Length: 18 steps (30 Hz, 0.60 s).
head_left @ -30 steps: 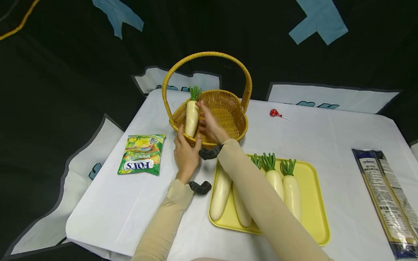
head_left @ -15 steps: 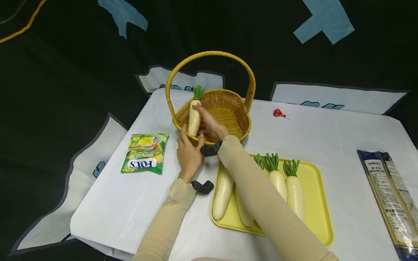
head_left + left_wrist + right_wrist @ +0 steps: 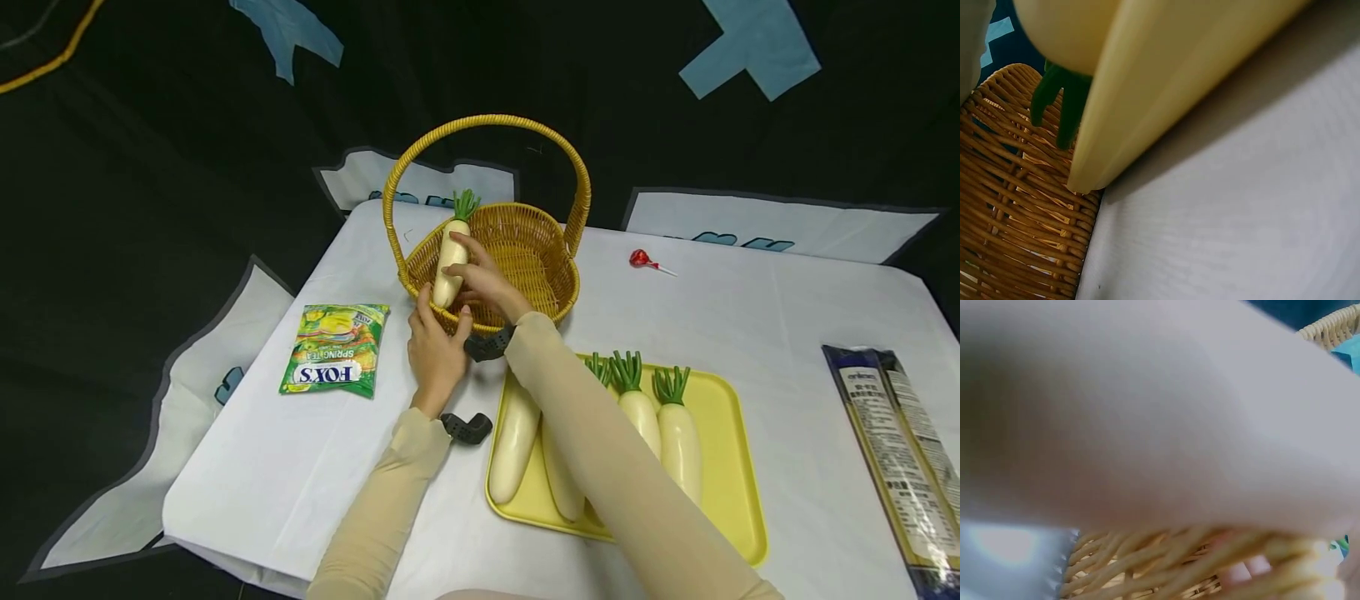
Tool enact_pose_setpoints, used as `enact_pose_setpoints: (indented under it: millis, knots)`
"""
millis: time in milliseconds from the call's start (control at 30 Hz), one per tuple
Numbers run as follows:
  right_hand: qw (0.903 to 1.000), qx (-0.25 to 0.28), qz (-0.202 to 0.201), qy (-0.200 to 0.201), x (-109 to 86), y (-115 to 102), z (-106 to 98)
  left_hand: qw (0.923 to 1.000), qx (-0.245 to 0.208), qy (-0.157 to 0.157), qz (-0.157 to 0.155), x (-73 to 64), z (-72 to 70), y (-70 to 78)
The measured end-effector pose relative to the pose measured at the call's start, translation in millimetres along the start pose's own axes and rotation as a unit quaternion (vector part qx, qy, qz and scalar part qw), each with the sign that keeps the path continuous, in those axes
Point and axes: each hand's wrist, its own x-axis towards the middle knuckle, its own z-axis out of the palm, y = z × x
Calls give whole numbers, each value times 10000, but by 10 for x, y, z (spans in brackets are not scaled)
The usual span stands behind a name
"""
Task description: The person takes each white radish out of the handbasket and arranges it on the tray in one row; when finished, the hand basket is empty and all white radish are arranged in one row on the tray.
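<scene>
A wicker basket [image 3: 558,267] with a tall arched handle stands at the back of the table. Inside its left part, a white radish [image 3: 450,265] with green leaf stubs leans against the wall, leaves up. My right hand [image 3: 483,279] reaches over the front rim and grips this radish, fingers across its right side. At the front-left rim my left hand [image 3: 437,354] holds the basket, thumb and forefinger spread along the edge. The left wrist view shows the basket's woven wall [image 3: 1016,212]; in the right wrist view, a blurred pale expanse covers most of the picture.
A yellow tray [image 3: 727,467] with several white radishes [image 3: 513,446] lies at the front, partly under my right forearm. A green Fox's candy bag [image 3: 333,350] sits left, a red lollipop [image 3: 640,259] back right, and a long noodle-like packet [image 3: 885,450] far right.
The radish in the basket now tilts with its leaves more to the right, and my right hand's fingers have shifted along it. My left hand stays at the rim.
</scene>
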Motion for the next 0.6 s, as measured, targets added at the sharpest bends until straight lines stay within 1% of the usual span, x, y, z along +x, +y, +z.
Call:
enact_pose_setpoints:
  millis: [200,433,600]
  knots:
    - [9998,69,-145,97,-40,10,-16,10000,-18,52,44,-4,-3,4]
    - [9984,445,-271,211,-97,9,-54,9999,-78,62,66,-4,12,-7]
    - [9974,612,-257,282,-140,9,-87,9999,-47,108,37,0,21,-18]
